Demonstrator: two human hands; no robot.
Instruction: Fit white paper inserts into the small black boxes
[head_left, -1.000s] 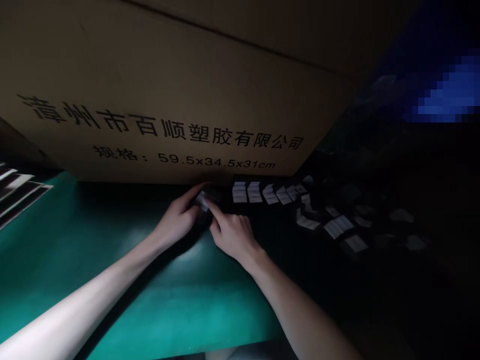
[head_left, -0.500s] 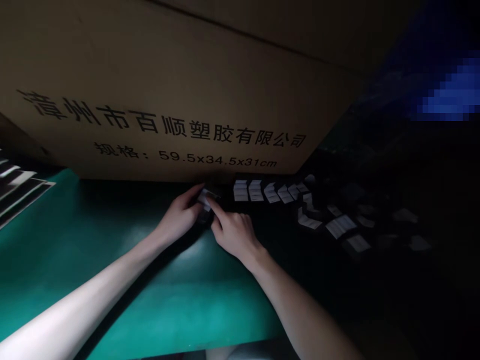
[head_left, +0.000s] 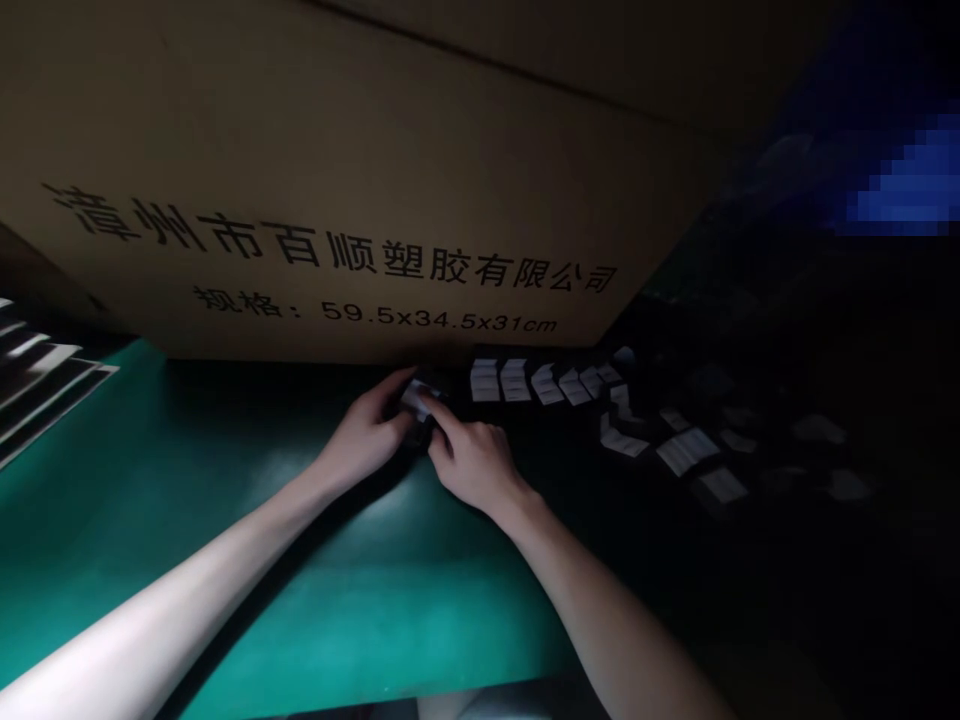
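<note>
My left hand (head_left: 371,425) is closed round a small dark object (head_left: 417,432), thumb on the near side and fingers on the far side. On its top lies a small white slip (head_left: 414,394), lit faintly; the dark object's kind cannot be made out. My right hand (head_left: 476,460) touches the slip with its stretched index finger while its other fingers curl into the palm. Whether those curled fingers hold anything is hidden. To the right of both hands stands a row of small folded white papers (head_left: 515,382) on the green table surface (head_left: 337,610).
A large cardboard box (head_left: 375,180) with printed black characters rises behind the hands. More creased white papers (head_left: 687,452) lie scattered in shadow on the right. Stacked flat pieces with pale edges (head_left: 45,390) lie at the left. Something blue (head_left: 907,195) shows at the upper right.
The whole view has shifted slightly, so things appear a little further right. Both hands keep the same hold, and the right index finger still rests on the white slip.
</note>
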